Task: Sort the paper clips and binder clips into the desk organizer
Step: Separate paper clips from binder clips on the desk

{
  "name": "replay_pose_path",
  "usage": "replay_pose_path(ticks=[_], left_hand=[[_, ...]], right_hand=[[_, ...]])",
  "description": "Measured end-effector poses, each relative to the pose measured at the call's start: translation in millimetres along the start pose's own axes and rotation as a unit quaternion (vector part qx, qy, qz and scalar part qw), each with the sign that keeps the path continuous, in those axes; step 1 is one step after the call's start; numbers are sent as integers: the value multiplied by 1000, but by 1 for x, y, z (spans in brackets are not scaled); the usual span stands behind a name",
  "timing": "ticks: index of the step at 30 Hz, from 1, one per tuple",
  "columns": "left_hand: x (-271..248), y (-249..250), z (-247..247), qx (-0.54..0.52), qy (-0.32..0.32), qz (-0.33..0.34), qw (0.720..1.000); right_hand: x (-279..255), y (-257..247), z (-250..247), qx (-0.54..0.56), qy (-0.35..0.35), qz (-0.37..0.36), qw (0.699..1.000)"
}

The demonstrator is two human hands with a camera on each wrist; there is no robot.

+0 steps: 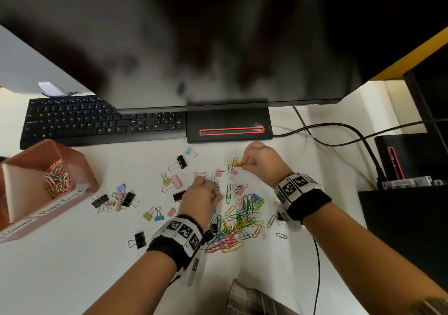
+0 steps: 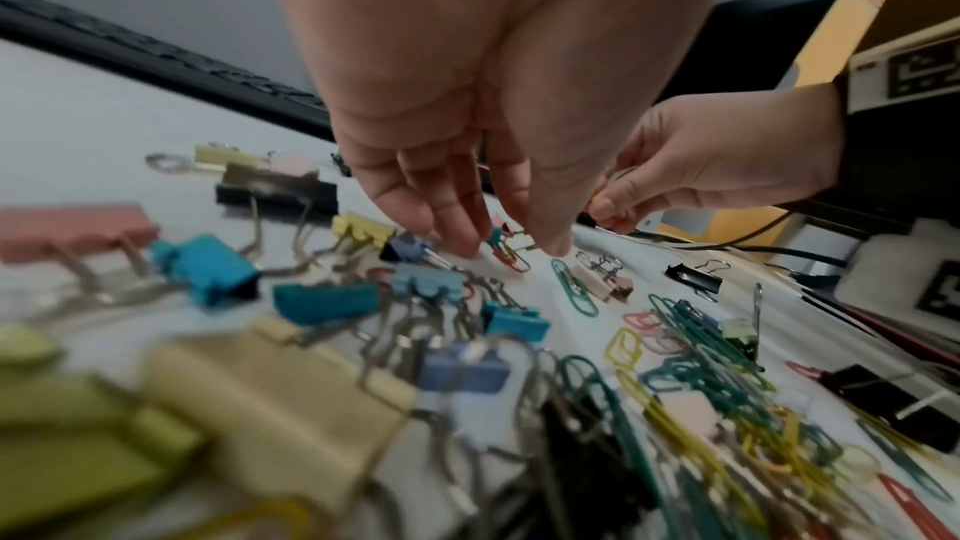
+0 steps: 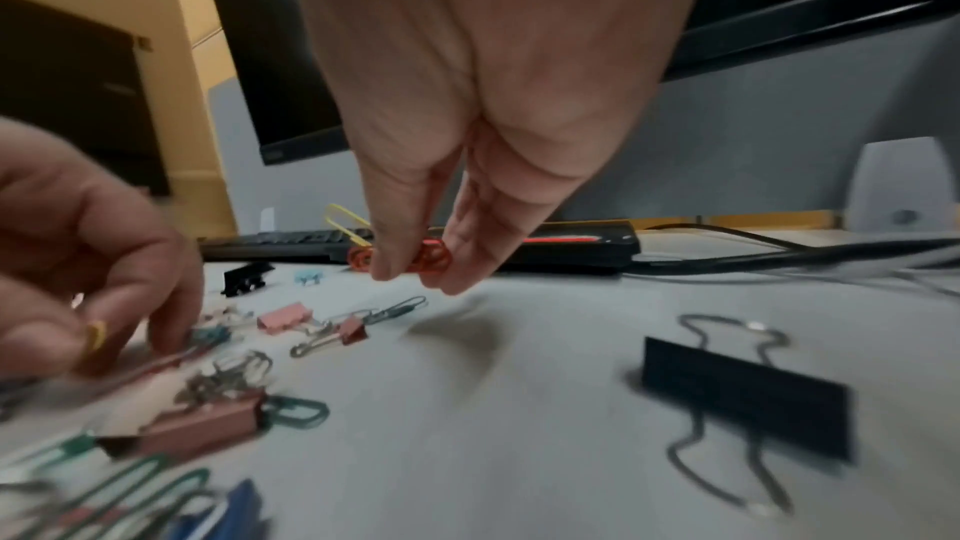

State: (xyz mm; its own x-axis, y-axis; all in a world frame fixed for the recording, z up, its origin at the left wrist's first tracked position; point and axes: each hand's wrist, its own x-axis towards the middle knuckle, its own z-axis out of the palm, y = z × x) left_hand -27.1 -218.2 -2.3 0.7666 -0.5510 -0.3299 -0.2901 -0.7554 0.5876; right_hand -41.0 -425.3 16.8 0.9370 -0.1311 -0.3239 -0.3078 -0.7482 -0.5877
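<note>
Orange wire paper clips (image 3: 428, 257) pinched in right hand (image 1: 263, 161) fingers; brown plastic desk organizer (image 1: 80, 162) far left, nearer left hand (image 1: 202, 199), whose fingers pinch yellow clip.

A white desk (image 1: 72, 266) carries everything. Far left lies a black keyboard (image 1: 97, 121), with a monitor base (image 1: 229, 125) to its right. The brown desk organizer (image 1: 72, 164) sits at the left. Binder clips (image 1: 178, 162) lie scattered mid-desk; paper clips (image 1: 237, 227) are heaped nearer, toward the right.
</note>
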Motion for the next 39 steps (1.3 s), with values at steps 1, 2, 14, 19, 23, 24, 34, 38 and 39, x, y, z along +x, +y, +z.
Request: replay_pose_path(ticks=[1,2,14,19,23,24,34,38,39], left_hand=[[2,3,2,-7,13,-7,1000],[4,5,4,-10,21,-16,1000],[22,8,-3,-17,-16,-45,999],[24,6,-2,28,-47,-31,998],[21,4,-3,40,-66,-7,997],[19,5,-3,35,-73,-5,997],[12,24,15,-11,-43,-57,997],[22,26,17,33,-31,-35,998],[23,26,16,49,-35,-22,998]], right_hand=[[6,-3,1,-18,-23,-15,999],[11,-6,3,-35,-44,-29,998],[8,3,16,-87,-98,13,991],[-8,12,19,-31,-77,57,995],[-16,16,19,2,-63,86,994],[-18,17,18,4,-61,91,994],[-29,21,12,44,-26,113,992],[-32,17,6,55,-10,101,993],[-32,15,4,55,-5,99,994]])
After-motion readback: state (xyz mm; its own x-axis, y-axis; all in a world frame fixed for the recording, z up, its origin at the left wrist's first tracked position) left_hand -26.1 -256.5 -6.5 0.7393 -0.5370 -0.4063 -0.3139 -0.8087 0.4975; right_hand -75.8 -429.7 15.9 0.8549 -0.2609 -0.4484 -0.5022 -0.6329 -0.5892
